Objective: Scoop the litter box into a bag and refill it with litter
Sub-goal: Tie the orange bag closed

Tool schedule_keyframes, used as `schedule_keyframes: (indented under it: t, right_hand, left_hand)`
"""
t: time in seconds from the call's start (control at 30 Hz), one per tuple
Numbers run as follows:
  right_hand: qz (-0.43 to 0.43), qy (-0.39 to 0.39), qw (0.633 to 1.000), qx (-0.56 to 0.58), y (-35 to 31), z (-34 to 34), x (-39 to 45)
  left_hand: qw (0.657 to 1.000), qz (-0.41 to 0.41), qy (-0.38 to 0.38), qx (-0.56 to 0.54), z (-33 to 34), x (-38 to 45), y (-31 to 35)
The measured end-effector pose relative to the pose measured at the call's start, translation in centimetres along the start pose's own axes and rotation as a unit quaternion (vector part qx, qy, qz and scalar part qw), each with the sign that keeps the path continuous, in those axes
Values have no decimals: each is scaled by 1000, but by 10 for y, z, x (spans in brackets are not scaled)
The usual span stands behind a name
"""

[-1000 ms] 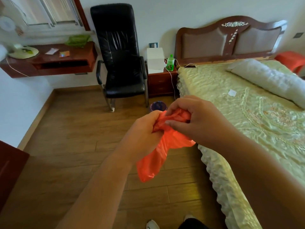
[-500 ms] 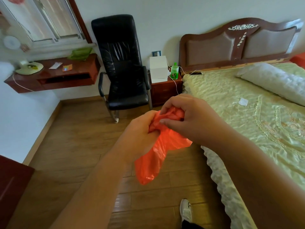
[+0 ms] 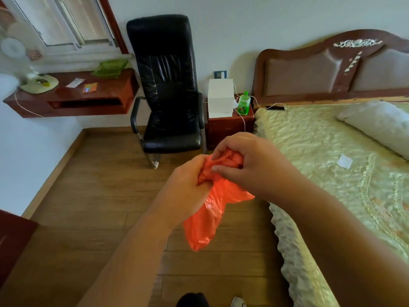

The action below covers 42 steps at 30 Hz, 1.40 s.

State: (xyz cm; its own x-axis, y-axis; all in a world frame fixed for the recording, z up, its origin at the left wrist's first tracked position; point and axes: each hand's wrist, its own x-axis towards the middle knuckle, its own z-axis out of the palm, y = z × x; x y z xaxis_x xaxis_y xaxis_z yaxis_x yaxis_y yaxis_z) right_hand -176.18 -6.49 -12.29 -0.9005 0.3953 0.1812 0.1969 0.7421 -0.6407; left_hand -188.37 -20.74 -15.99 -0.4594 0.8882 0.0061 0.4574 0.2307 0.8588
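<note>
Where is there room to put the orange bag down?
Bare wood floor lies between the black chair and the white wall, and in front of the chair. The bed is bare between its frilled edge and the pillow. The nightstand is crowded: white box, green bottle.

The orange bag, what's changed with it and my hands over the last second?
Very little. Both hands keep gripping the bunched top of the orange bag, the left hand and right hand working at it as before, the bag's tail hanging below. Mostly the view shifted: the purple bin beside the black chair has passed behind the hands, and a shoe shows at the bottom edge.
</note>
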Motion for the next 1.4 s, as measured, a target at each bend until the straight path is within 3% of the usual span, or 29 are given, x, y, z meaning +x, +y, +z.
schedule_keyframes:
  t: [0.4, 0.67, 0.87, 1.17, 1.4]
  right_hand:
    - [55, -10, 998, -30, 59, 28, 145]
    - [101, 43, 993, -32, 85, 36, 250]
    - [140, 51, 989, -13, 105, 35, 302]
    - [145, 65, 987, 23, 174, 26, 374]
    - [134, 14, 991, 18, 257, 11, 435]
  left_hand:
    - [999, -24, -43, -14, -45, 145, -75]
    - [994, 10, -107, -1, -107, 257, -109]
    - [994, 22, -110, -1, -129, 316, -131]
    - [997, 8, -75, 12, -118, 406, -154]
    - [996, -62, -66, 0, -86, 489, -163]
